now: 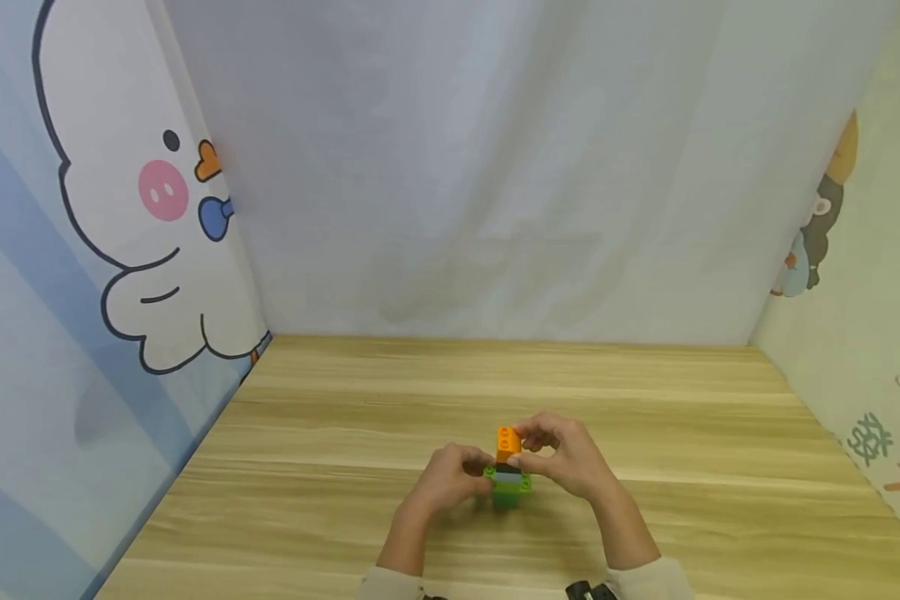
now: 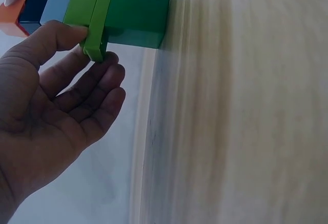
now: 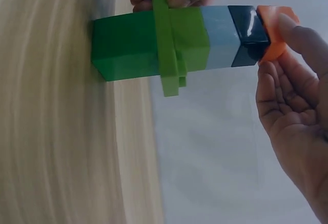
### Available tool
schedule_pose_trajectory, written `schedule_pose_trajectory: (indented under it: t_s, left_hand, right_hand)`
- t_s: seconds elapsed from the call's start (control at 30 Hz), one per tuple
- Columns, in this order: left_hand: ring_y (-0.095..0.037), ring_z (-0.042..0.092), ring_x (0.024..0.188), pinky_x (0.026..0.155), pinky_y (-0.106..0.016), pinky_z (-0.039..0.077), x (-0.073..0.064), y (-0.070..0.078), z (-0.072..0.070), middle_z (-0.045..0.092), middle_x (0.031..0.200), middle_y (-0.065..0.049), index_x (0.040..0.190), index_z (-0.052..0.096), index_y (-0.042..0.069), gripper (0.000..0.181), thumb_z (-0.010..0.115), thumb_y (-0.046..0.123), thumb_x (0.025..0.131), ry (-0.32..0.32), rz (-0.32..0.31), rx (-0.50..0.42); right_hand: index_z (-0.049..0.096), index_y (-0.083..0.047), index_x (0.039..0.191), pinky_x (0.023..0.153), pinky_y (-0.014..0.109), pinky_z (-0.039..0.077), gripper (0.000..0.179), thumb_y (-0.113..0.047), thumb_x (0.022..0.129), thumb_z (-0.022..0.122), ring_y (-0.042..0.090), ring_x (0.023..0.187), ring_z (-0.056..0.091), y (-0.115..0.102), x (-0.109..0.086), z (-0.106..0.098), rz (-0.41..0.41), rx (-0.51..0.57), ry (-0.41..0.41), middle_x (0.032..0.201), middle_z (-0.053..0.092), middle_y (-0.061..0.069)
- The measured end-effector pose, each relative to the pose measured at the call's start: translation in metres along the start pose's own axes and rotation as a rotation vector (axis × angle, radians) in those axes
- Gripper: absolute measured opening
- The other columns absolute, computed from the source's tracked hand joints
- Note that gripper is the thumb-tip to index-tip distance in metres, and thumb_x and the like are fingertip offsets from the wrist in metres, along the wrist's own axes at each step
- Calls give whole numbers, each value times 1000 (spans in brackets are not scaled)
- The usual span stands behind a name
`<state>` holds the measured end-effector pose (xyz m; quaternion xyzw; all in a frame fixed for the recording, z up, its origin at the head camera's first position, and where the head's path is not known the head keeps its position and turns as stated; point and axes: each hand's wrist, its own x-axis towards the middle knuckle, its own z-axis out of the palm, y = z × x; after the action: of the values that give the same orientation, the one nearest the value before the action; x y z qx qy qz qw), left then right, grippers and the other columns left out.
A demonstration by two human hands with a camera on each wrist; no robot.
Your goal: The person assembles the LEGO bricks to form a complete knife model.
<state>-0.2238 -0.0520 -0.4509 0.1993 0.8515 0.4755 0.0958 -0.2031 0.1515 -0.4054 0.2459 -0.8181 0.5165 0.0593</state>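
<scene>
A tower of toy building bricks stands upright on the table. At its bottom is a dark green brick (image 3: pixel 125 47), then a wider light green plate (image 3: pixel 165 44), a light green brick (image 3: pixel 190 37), a grey-blue brick (image 3: pixel 220 37) and a black brick (image 3: pixel 249 32). On top sits an orange brick (image 1: pixel 505 447), tight against the black one. My left hand (image 1: pixel 448 479) pinches the tower at the light green brick and plate, thumb on the near side. The right hand (image 1: pixel 568 457) holds the orange brick between thumb and fingers.
The wood-grain table (image 1: pixel 307 467) spreads around the tower. Behind it hangs a pale curtain (image 1: pixel 480 167). Printed cloth walls stand at the left (image 1: pixel 15 375) and right (image 1: pixel 855 333) sides.
</scene>
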Motion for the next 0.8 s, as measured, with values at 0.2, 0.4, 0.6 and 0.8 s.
schedule_pose_trajectory:
  t_s: [0.2,0.4,0.6,0.8]
  left_hand:
    - [-16,57,81,73,-35,49,0,-2,-1,66,90,-3,103,69,0,30,73,7,74,3,1,2]
    - [-15,57,82,73,-34,49,2,-3,0,66,91,-1,104,69,1,30,73,7,74,-1,-9,-26]
    - [-15,57,82,73,-34,49,2,-4,1,66,91,0,103,70,2,29,73,7,74,2,-9,-19]
    - [-15,55,81,72,-35,48,2,-4,0,65,89,1,102,70,3,27,73,8,75,3,-25,-9]
  right_hand:
    - [63,8,97,73,37,51,24,6,75,73,25,78,57,-18,-2,2,-34,-5,22,94,64,15]
    - [65,4,100,72,37,50,28,1,74,76,25,79,57,3,-1,4,-76,-51,31,95,64,9]
    - [66,-1,102,72,33,50,30,-10,76,77,19,79,57,14,-1,3,-118,-79,23,96,63,3]
    - [67,-4,101,69,30,49,30,-13,75,78,16,76,55,15,0,4,-159,-140,21,94,63,0]
